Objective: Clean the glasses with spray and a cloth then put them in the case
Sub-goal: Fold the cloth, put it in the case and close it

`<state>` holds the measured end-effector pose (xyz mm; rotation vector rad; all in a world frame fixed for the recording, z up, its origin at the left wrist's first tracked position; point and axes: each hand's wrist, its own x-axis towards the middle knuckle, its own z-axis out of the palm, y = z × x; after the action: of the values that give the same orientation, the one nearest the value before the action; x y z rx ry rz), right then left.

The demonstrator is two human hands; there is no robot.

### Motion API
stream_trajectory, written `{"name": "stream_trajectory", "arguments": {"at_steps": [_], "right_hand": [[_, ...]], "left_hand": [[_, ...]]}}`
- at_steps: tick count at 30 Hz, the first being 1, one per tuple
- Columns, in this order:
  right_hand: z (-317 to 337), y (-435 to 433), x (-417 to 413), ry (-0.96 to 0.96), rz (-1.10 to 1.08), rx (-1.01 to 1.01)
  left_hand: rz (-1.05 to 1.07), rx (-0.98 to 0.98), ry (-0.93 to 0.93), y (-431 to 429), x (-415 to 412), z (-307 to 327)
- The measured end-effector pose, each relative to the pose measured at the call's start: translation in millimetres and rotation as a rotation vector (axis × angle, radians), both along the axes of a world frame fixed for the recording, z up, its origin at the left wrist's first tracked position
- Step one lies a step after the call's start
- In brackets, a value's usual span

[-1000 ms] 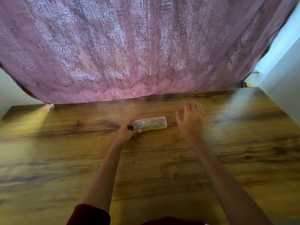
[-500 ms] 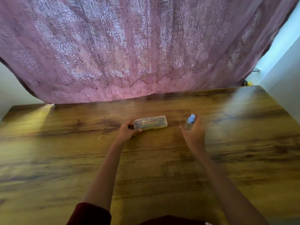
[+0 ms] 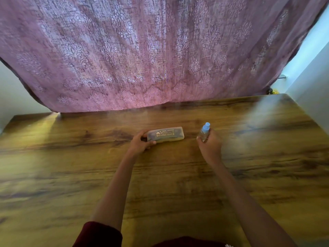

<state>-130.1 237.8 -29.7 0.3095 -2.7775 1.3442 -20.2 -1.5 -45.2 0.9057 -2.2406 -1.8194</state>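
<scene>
A cloudy plastic case (image 3: pixel 165 134) lies flat and closed on the wooden desk (image 3: pixel 71 175), toward 12 o'clock from the desk's middle, with its long side running 9 to 3. A dark shape shows through its lid (too blurred to say what it is). The left hand (image 3: pixel 140 145) grips the case's 9 o'clock end, its fingers curled over the far edge and the thumb on the near edge. At 3 o'clock of the case, apart from it, the right hand (image 3: pixel 210 147) holds a small clear spray bottle (image 3: pixel 204 131) with its fingers wrapped round the body. The blue cap points to 12. I cannot tell how full the bottle is. A purple patterned curtain (image 3: pixel 142 50) hangs behind the desk.
</scene>
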Motion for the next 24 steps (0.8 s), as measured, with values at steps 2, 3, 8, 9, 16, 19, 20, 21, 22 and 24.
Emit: {"name": "stream_trajectory", "arguments": {"at_steps": [2, 3, 8, 9, 16, 19, 20, 21, 22, 24], "right_hand": [[2.7, -9.3, -3.6, 0.022, 0.045, 0.026], [4.4, -14.1, -5.2, 0.03, 0.063, 0.04], [6.5, -29.8, -10.3, 0.041, 0.155, 0.128], [5.8, -31.1, -10.6, 0.037, 0.164, 0.15], [3.1, -33.9, -7.5, 0.014, 0.16, 0.128], [1.2, -33.2, -5.2, 0.055, 0.155, 0.111], [0.1, -32.7, -4.9, 0.071, 0.154, 0.107], [-1.5, -32.3, -4.9, 0.083, 0.157, 0.105], [-3.1, -32.0, -5.3, 0.09, 0.161, 0.107], [-5.4, -31.3, -6.9, 0.082, 0.164, 0.123]], "left_hand": [[-0.004, -0.009, 0.001, 0.8, 0.2, 1.3], [-0.006, -0.02, 0.004, 1.1, 0.2, 2.0], [0.004, -0.033, -0.007, 2.4, -0.1, 4.4], [0.007, -0.032, -0.009, 2.6, -0.4, 4.5], [0.015, -0.05, -0.039, 2.9, -2.4, 5.8], [0.018, -0.088, -0.057, 3.1, -2.9, 7.0], [0.017, -0.099, -0.064, 3.0, -3.0, 7.5], [0.014, -0.106, -0.072, 2.6, -3.2, 7.7], [0.01, -0.109, -0.079, 2.1, -3.2, 7.9], [-0.001, -0.109, -0.09, 1.3, -3.0, 8.3]]}}
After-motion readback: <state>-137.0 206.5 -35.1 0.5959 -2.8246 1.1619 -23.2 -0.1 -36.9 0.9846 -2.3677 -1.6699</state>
